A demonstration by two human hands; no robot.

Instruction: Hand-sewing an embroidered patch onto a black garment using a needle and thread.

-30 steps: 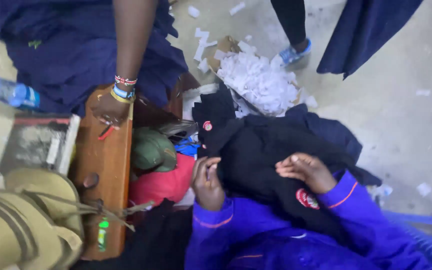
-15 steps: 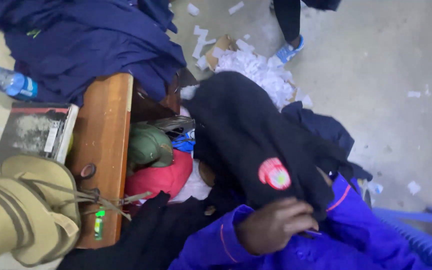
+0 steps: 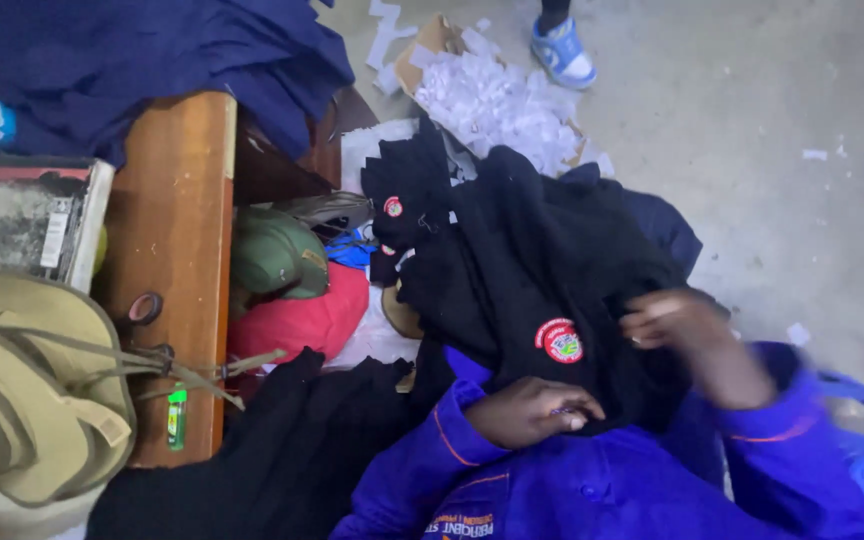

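The left hand [image 3: 532, 410] lies curled on the lower edge of a black garment [image 3: 542, 270], fingers together and pinching the cloth against the blue sleeve, which seems to steady it on the lap; the right hand [image 3: 687, 335] hovers blurred at the garment's right side, fingers bent, and whether they grip the cloth I cannot tell; a round red badge [image 3: 560, 340] faces up between the hands. Beyond the garment, an open cardboard box [image 3: 422, 50] on the floor holds a heap of white paper scraps [image 3: 492, 100]; to the left a wooden bench [image 3: 172, 250] carries a khaki bag [image 3: 32, 390].
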